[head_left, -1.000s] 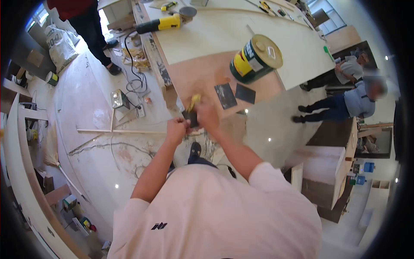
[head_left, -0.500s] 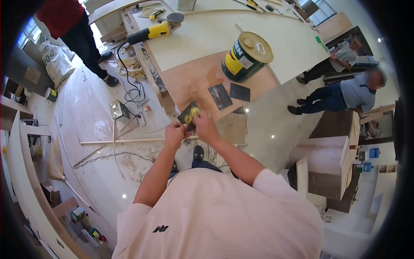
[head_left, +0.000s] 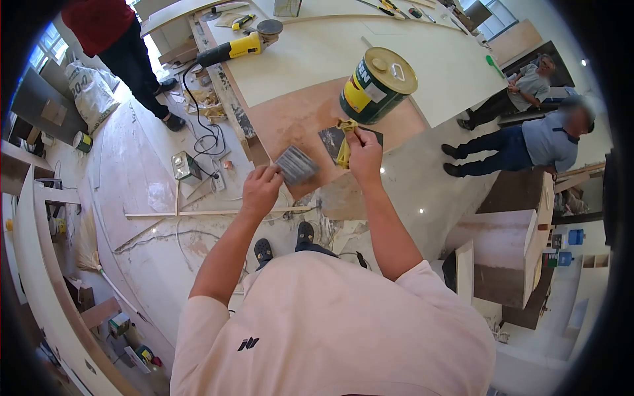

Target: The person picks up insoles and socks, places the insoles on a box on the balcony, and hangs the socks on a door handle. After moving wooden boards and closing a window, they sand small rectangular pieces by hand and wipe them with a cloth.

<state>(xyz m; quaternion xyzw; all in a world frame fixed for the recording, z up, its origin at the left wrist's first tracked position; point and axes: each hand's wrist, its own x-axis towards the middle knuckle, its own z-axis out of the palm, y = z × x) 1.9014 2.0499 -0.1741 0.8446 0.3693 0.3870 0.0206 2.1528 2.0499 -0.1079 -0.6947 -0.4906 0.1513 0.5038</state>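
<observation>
My left hand [head_left: 261, 190] pinches the edge of a dark square piece [head_left: 296, 166] with grey streaks, held over the near corner of the brown board [head_left: 271, 125]. Crumpled yellow material [head_left: 344, 157] hangs from the closed fingers of my right hand [head_left: 364, 156]. Beneath and behind that hand lie dark flat squares [head_left: 328, 137], partly covered by it. A green and yellow can [head_left: 376, 86] with a gold lid stands upright just beyond them.
A yellow and black angle grinder [head_left: 231, 49] lies at the table's left side, its cord [head_left: 210, 142] trailing to the floor. One person [head_left: 102, 30] stands at upper left; two more [head_left: 548, 142] [head_left: 529, 86] are at right. A small tin [head_left: 185, 167] sits left of the table.
My hands have moved apart. The yellow material has gone right with my right hand, away from the square in my left hand, which now shows a grey streaked face.
</observation>
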